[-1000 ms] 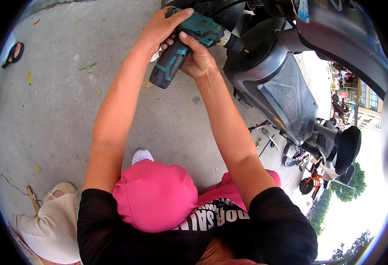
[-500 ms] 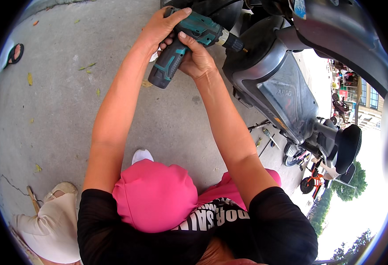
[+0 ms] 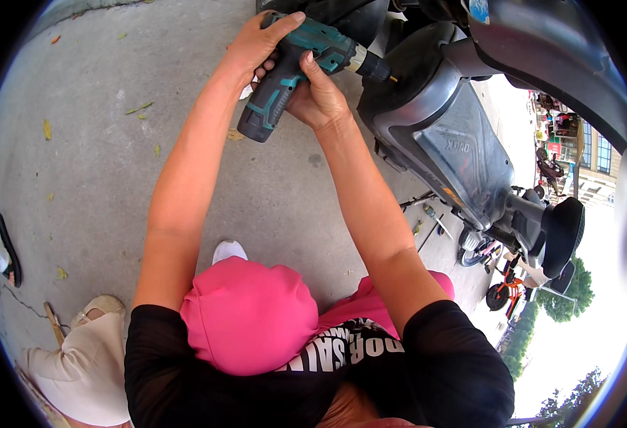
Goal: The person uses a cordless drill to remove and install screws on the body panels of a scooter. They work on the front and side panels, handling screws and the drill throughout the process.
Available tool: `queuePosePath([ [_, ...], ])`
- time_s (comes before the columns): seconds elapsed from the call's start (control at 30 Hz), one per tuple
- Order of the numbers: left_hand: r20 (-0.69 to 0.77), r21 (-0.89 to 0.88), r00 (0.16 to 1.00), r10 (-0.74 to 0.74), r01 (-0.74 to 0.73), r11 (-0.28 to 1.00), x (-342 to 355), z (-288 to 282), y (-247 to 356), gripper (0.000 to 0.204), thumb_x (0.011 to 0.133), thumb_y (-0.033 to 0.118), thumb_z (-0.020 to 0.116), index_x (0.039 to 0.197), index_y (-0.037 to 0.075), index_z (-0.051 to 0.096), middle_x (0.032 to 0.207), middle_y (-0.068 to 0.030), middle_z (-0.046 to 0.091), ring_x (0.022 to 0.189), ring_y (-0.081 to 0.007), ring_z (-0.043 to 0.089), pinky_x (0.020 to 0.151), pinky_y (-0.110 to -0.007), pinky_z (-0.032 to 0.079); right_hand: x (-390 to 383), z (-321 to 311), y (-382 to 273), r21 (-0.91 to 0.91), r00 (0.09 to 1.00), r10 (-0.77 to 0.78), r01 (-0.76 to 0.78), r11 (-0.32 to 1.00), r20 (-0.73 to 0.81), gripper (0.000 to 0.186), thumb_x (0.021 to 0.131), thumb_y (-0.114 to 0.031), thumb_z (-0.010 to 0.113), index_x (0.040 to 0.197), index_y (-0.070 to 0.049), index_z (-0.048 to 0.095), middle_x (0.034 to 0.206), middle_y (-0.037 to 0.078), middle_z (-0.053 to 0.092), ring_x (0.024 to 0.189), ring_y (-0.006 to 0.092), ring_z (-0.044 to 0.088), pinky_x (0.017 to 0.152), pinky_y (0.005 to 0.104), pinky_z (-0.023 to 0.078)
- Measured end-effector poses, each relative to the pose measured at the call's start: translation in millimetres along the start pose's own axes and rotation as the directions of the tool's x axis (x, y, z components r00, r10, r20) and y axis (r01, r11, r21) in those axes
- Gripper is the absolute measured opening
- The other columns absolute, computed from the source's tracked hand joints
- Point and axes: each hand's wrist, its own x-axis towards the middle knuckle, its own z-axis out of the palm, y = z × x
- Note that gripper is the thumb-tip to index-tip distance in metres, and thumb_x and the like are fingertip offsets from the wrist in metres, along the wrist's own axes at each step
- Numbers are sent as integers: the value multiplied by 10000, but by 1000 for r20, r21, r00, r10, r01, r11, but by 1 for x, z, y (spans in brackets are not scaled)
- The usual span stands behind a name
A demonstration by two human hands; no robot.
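My left hand [image 3: 263, 44] wraps round the back of a teal-and-black cordless drill [image 3: 320, 44], its thumb lying along the top. My right hand [image 3: 317, 100] holds the handle from below, thumb up beside the body, the battery end [image 3: 260, 121] hanging toward the lower left. A small yellowish bit [image 3: 392, 78] in the chuck points at a black curved part [image 3: 413, 60] of a grey electric scooter [image 3: 456, 143]; whether the tip touches it, I cannot tell.
Another person's sandalled feet [image 3: 7, 253] are at the far left, and a person in beige [image 3: 78, 371] at lower left. Tools [image 3: 434, 217] lie on the concrete ground [image 3: 149, 157] beneath the scooter. Parked bikes [image 3: 506, 289] stand beyond. My pink-covered knee [image 3: 249, 314] is below.
The sandalled feet at the far left have moved down along the picture's edge. The drill has shifted slightly up and left, and my right thumb has moved slightly right on it.
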Motion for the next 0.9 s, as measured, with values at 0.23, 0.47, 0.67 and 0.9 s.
queuePosePath([
  [0.23,-8,35,998,55,-55,998,-2,1,6,454,786,532,653,879,94,582,565,55,463,408,-12,362,345,-169,253,5,0,-2,-34,999,10,-9,999,32,583,728,-436,751,1124,-62,546,968,72,594,974,256,582,954,482,453],
  [0.47,-16,36,999,39,-38,999,-2,2,5,460,771,539,661,877,98,583,574,56,470,418,-15,365,356,-171,257,1,0,-3,-8,1000,12,-12,1000,19,609,721,-447,750,1151,-70,540,988,73,597,1008,261,572,995,490,420],
  [0.67,-2,13,998,60,-60,998,-1,1,-1,470,772,541,657,906,98,579,614,50,495,433,-13,372,364,-169,254,1,-3,-3,32,999,22,-23,999,36,514,781,-359,734,1154,-61,544,1002,82,605,1020,259,575,1002,475,418],
  [0.9,-13,-136,1000,20,-22,991,-12,0,-6,421,770,479,691,905,96,582,619,41,493,434,-25,385,355,-178,277,-4,5,-7,-51,983,105,-114,992,-150,228,834,-109,680,1037,-50,596,906,87,627,897,249,623,866,435,501],
])
